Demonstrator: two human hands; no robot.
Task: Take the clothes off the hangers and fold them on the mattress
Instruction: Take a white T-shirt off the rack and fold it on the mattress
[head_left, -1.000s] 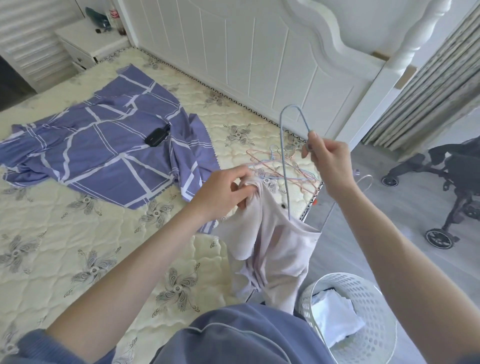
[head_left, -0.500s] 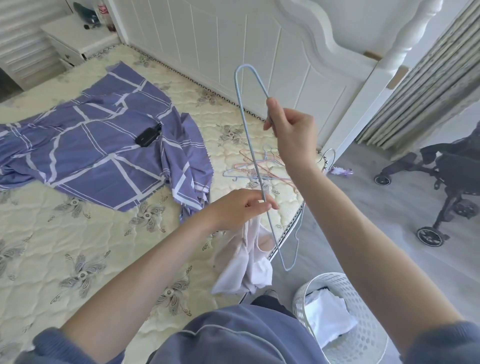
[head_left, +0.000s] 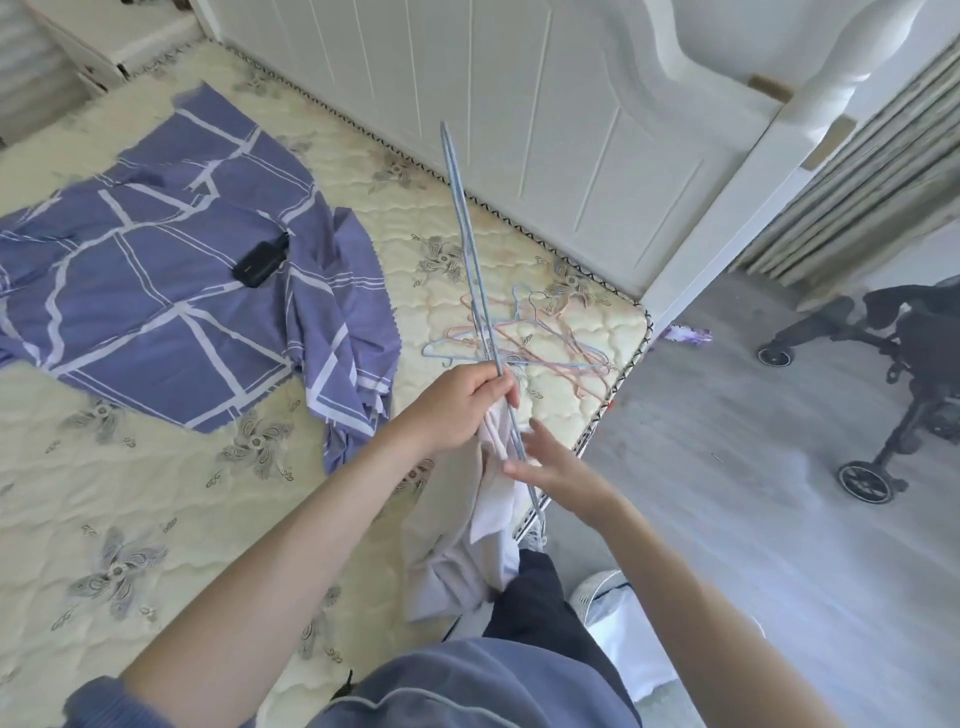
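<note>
**Slipping the blue hanger clear of the pale garment**

My left hand (head_left: 457, 410) is clamped on a bunch of the pale garment (head_left: 457, 551), which hangs from my fist over the edge of the mattress (head_left: 156, 519) near its corner. The blue wire hanger (head_left: 467, 234) runs through the same grip, its long end pointing up toward the headboard. My right hand (head_left: 558, 470) is apart, fingers straight, just beside the hanger's lower wires. I cannot tell whether the wire is caught in the fabric.

I judge the clean way is to take the lower wire with my right hand and loosen my left onto cloth only. Then I draw the hanger along its own length, not sideways, so nothing snags. It belongs on the pile of hangers (head_left: 545, 343); the garment should be spread beside the purple checked cloth (head_left: 156, 270).
</note>
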